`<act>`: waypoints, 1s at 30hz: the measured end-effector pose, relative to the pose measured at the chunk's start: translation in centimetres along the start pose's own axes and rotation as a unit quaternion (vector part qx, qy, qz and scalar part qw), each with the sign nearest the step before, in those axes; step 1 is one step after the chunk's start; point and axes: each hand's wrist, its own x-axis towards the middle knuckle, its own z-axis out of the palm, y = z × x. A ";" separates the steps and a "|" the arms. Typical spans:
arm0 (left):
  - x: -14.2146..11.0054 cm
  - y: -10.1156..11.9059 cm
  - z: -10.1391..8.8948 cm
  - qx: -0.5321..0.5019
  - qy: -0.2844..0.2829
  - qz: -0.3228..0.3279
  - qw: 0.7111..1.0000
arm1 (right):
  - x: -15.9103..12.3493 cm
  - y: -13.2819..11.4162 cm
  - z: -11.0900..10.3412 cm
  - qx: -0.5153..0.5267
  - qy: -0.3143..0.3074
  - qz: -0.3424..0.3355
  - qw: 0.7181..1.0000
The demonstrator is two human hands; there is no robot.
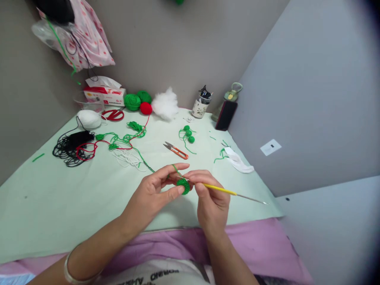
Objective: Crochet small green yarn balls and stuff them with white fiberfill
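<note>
Between thumb and fingers, my left hand (pixel 157 188) pinches a small round green crochet piece (pixel 184 187). Green yarn (pixel 176 169) loops over its raised index finger and runs back toward the tangle on the table. My right hand (pixel 212 194) grips a yellow-handled crochet hook (pixel 219 189) like a pen. One thin metal end of the hook meets the top edge of the green piece; the other end points out to the right. Whether a loop sits on the hook tip is too small to tell. Just beyond my hands lie orange-handled thread snips (pixel 176 151).
Several small green crochet balls (pixel 189 133) lie behind the snips. Tangled black yarn (pixel 75 146), white yarn (pixel 126 156) and red scissors (pixel 113 115) are at left. Along the wall stand a tissue box (pixel 105 95), yarn balls (pixel 132 102), white stuffing (pixel 165 103), a pen cup (pixel 200 106) and a phone (pixel 226 115).
</note>
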 end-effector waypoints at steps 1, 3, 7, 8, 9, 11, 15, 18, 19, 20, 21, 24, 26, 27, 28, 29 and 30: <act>0.0 0.1 -0.1 0.015 0.005 0.001 1.000 | 0.0 0.1 0.0 -0.002 -0.001 -0.002 1.000; 0.0 0.2 -0.3 0.037 0.009 0.001 0.999 | 0.0 0.2 -0.1 0.020 -0.005 0.017 1.000; -0.1 0.1 -0.5 0.059 0.013 0.004 0.998 | 0.1 0.5 -0.2 0.056 -0.025 0.061 0.996; -0.1 0.1 -0.6 0.059 0.014 0.003 0.998 | 0.2 0.5 -0.2 0.051 -0.028 0.062 0.996; -0.1 0.0 -0.6 0.057 0.014 0.002 0.998 | 0.2 0.5 -0.2 0.046 -0.029 0.062 0.997; -0.2 0.1 -0.6 0.050 0.013 -0.003 0.999 | 0.3 0.4 -0.2 0.053 -0.024 0.068 0.996; -0.3 0.7 -0.5 0.038 0.021 -0.006 0.999 | 0.7 0.1 -0.2 0.131 0.002 0.115 0.985; -0.5 1.1 -0.4 0.041 0.027 -0.004 0.999 | 1.0 -0.1 -0.3 0.157 -0.007 0.136 0.978; -0.5 1.2 -0.4 0.046 0.031 -0.002 0.998 | 1.0 -0.1 -0.3 0.149 -0.013 0.131 0.980; -0.5 1.2 -0.4 0.053 0.035 0.000 0.998 | 1.0 -0.2 -0.4 0.133 -0.018 0.120 0.984; -0.5 1.2 -0.4 0.064 0.038 0.002 0.997 | 1.0 -0.4 -0.5 0.109 -0.022 0.104 0.988; -0.5 0.8 -0.4 0.112 0.046 0.025 0.992 | 0.7 -0.9 -0.6 -0.005 -0.039 0.028 0.999; -0.5 0.6 -0.4 0.148 0.065 0.054 0.985 | 0.4 -1.2 -0.7 -0.104 -0.069 -0.048 0.991; -0.6 0.5 -0.3 0.157 0.079 0.067 0.982 | 0.2 -1.2 -0.8 -0.156 -0.086 -0.094 0.980; -0.6 0.4 -0.2 0.155 0.089 0.074 0.981 | 0.0 -1.0 -0.8 -0.209 -0.102 -0.142 0.962; -0.5 0.4 -0.2 0.135 0.093 0.071 0.984 | -0.2 -0.8 -0.8 -0.261 -0.111 -0.189 0.940; -0.5 0.4 -0.1 0.097 0.090 0.057 0.989 | -0.4 -0.5 -0.8 -0.310 -0.110 -0.230 0.916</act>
